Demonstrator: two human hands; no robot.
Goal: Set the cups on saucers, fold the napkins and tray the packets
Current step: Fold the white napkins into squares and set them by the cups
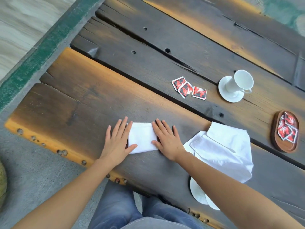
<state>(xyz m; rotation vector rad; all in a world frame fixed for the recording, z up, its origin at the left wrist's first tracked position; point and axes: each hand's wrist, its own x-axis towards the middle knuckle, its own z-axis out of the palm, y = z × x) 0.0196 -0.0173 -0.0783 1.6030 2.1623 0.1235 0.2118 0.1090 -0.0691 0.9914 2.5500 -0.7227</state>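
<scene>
A white napkin (142,137) lies folded into a small rectangle on the dark wooden table (92,90). My left hand (117,141) rests flat on its left edge and my right hand (166,140) lies flat on its right edge, fingers spread. To the right lies a loose, unfolded white napkin (226,146). Three red packets (188,88) lie loose further back. A white cup (239,82) stands on a white saucer (231,95) at the back right. A brown oval wooden tray (286,147) at the far right holds several red packets (288,129).
Another white saucer (198,193) sits near the table's front edge, partly hidden under my right forearm. The table's planks have gaps and holes. Its front-left edge drops to a grey floor, and my legs in jeans show below.
</scene>
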